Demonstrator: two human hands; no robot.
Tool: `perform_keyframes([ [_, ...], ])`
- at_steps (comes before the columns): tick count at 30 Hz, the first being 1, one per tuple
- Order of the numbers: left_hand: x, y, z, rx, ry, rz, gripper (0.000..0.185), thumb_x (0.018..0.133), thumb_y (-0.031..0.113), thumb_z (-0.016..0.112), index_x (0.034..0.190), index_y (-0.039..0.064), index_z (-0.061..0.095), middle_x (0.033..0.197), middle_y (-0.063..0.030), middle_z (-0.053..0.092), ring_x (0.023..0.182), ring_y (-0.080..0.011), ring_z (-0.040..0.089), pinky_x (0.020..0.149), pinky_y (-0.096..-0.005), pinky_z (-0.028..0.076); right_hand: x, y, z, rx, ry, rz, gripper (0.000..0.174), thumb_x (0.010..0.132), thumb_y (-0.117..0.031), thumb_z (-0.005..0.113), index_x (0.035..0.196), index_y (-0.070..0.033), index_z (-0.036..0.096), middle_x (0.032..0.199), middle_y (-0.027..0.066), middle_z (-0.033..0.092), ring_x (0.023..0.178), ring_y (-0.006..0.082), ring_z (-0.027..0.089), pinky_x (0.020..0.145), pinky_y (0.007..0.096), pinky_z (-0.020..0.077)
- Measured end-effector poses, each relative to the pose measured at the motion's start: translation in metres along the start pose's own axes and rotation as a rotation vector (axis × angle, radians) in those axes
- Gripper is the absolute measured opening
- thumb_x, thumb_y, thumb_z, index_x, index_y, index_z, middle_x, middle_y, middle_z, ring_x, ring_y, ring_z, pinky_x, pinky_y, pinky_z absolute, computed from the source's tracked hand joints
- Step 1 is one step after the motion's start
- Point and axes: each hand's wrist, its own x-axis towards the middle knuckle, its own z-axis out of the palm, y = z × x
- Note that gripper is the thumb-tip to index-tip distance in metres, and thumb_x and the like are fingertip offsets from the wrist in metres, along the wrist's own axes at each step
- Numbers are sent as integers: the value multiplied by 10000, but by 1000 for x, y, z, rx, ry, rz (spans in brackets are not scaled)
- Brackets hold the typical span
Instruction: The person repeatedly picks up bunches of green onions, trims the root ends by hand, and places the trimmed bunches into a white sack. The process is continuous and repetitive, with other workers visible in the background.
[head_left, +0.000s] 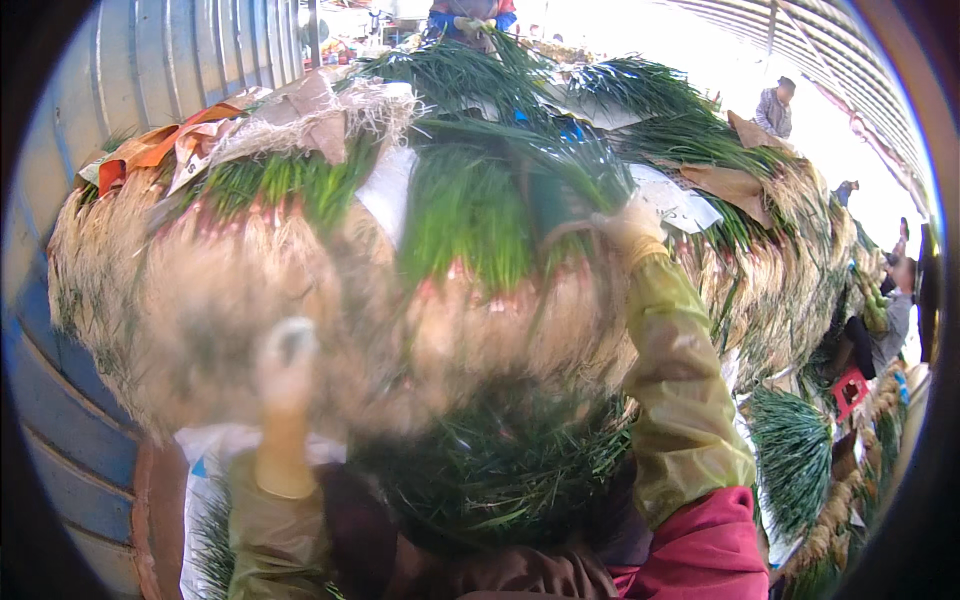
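Before me stands a heap of long-leaved green plants (472, 202), like scallions or chives, with pinkish stem bases and pale stringy roots (457, 322) facing me. My right hand (634, 221), in a pale glove, is at the heap's upper front, closed around the lower end of a blurred bunch of green leaves (581, 169). The leaves point up and to the left from it. My left hand (289, 356), also gloved and badly smeared by motion, is in front of the roots at lower left. Whether it holds anything is unclear.
Loose green leaves (495, 465) are piled near my lap. A corrugated metal wall (180, 52) borders the left side. Sacking (315, 112) covers part of the heap. One person (472, 19) handles leaves beyond it; others are at right, near a red plastic stool (850, 394).
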Motion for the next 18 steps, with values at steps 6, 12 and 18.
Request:
perform_keyframes([
  [6,-39,-32,64,-19,-325,-13,225,841,-57,582,1041,36,625,955,-23,636,821,-90,579,761,-244,490,43,61,38,850,-430,-127,930,691,-375,774,1359,41,279,1014,171,589,873,230,592,756,384,479],
  [12,-46,-38,84,-43,-410,-169,226,835,-88,569,1015,32,632,866,-9,630,753,-82,574,727,-231,486,55,85,35,729,-528,-71,524,690,-118,742,1122,82,521,624,79,596,500,166,548,478,314,452],
  [18,-50,-49,85,-19,-409,-115,224,842,-85,567,1022,34,630,858,2,628,739,-64,556,702,-217,477,37,138,30,905,-506,-91,298,734,-227,752,908,-3,657,807,45,626,735,132,576,616,261,427],
])
